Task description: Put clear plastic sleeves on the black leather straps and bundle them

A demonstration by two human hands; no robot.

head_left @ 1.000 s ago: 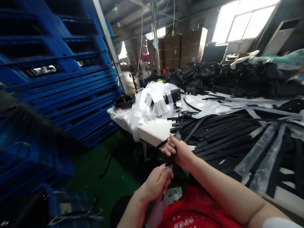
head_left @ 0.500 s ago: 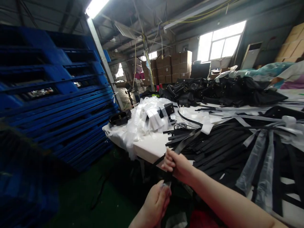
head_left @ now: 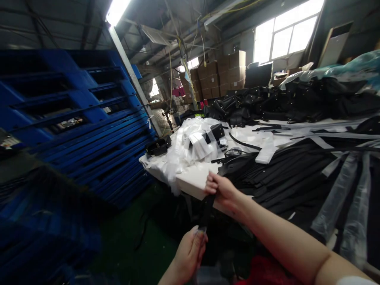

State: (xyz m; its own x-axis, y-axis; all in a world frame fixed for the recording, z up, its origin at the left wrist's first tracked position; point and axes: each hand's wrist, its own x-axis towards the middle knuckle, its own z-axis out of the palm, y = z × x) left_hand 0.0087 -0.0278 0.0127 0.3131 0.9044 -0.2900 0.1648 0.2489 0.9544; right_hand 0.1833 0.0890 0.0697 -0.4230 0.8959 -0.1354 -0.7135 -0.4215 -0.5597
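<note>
A black strap (head_left: 207, 211) runs between my two hands in front of the table corner. Its upper part is in the closed fist of my right hand (head_left: 221, 189). Lower down, my left hand (head_left: 190, 249) pinches the strap, and a bit of clear plastic (head_left: 203, 229) shows at the thumb. More clear plastic (head_left: 209, 273) hangs dimly below that hand. Beside my right forearm, a wide spread of black straps (head_left: 285, 178) lies on the table (head_left: 190, 180).
Crumpled white plastic sleeves (head_left: 190, 144) are heaped at the table's near left corner. Black bags (head_left: 267, 103) are piled along the back. Long clear sleeves (head_left: 335, 194) lie across the straps at right. Blue pallets (head_left: 113, 158) stand stacked at left beyond the green floor (head_left: 130, 237).
The strap length above my right hand has come off the pile and no longer stretches over the table. My right hand sits slightly higher. The view has turned a little left.
</note>
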